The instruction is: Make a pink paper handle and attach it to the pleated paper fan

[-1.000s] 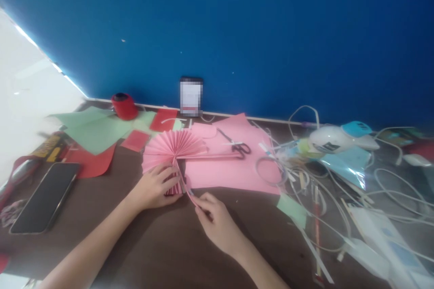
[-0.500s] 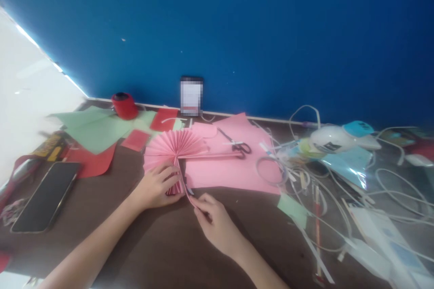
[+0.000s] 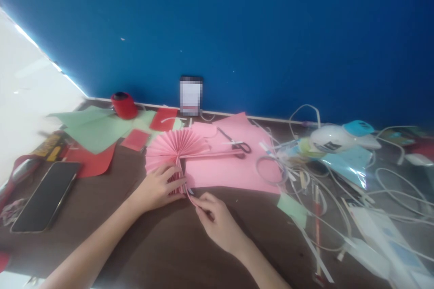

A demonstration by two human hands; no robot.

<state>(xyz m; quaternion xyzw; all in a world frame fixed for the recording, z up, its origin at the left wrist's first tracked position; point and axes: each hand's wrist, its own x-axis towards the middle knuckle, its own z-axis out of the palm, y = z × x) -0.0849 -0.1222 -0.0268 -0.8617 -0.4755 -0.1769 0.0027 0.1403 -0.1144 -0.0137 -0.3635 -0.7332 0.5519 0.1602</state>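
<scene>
A pleated pink paper fan (image 3: pixel 174 146) lies spread on the brown table (image 3: pixel 159 248). My left hand (image 3: pixel 158 187) rests on the fan's lower folds, its fingers curled over them and pressing them down. My right hand (image 3: pixel 217 221) pinches the end of a thin pink strip at the fan's base, just right of the left hand. Behind the fan lies a pink paper sheet (image 3: pixel 233 167) with black-handled scissors (image 3: pixel 237 144) on it.
A dark phone (image 3: pixel 45 196) lies at the left. Green paper (image 3: pixel 93 128) and red paper (image 3: pixel 93 162) are spread at the back left by a red tape roll (image 3: pixel 124 104). White cables (image 3: pixel 325 189), a white glue gun (image 3: pixel 334 140) and paper strips crowd the right. A blue wall stands behind.
My left hand has shifted slightly right along the fan's lower folds, and the fan has moved a little with it. My right hand keeps its pinch.
</scene>
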